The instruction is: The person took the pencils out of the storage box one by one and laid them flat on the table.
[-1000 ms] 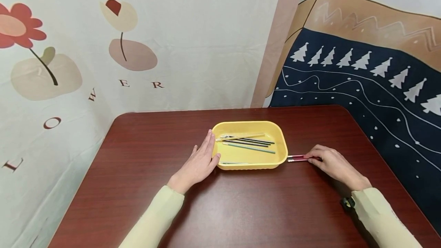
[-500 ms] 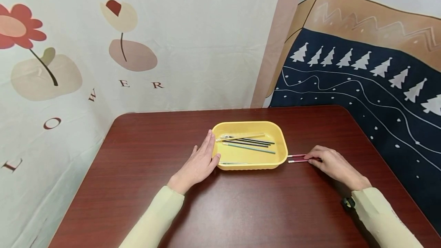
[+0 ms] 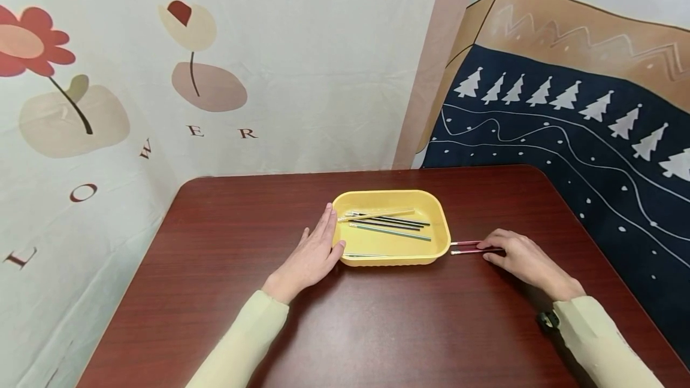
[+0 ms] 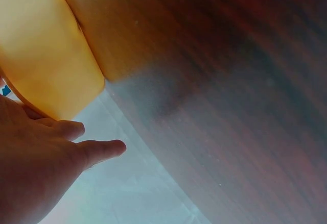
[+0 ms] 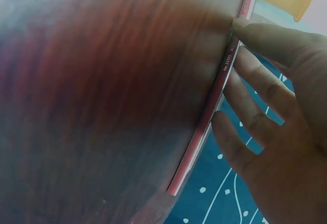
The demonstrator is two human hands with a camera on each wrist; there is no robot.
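Two red pencils point(image 3: 468, 251) lie side by side on the table, their pale ends pointing at the yellow tray point(image 3: 396, 261). My right hand point(image 3: 520, 259) is at their right part, thumb on the near side and fingertips on the far side, pinching; in the right wrist view, the thumb and fingers meet a red pencil point(image 5: 204, 114) with printed lettering. Straight fingers of my left hand point(image 3: 307, 253) press against the tray's left wall. Inside the tray lie several dark, green and yellow pencils point(image 3: 390, 232). In the left wrist view, the left hand point(image 4: 46, 157) touches the tray's side point(image 4: 56, 50).
The brown table point(image 3: 393, 328) carries the tray near its far middle. Behind it hangs a pale cloth with flowers point(image 3: 323, 76), and at the right a dark blue cloth with white trees point(image 3: 539, 130). A dark watch point(image 3: 548, 320) is on the right wrist.
The two red pencils have come slightly apart at their left ends, and the thumb and fingers of my right hand have spread a little. The left hand and tray stay put.
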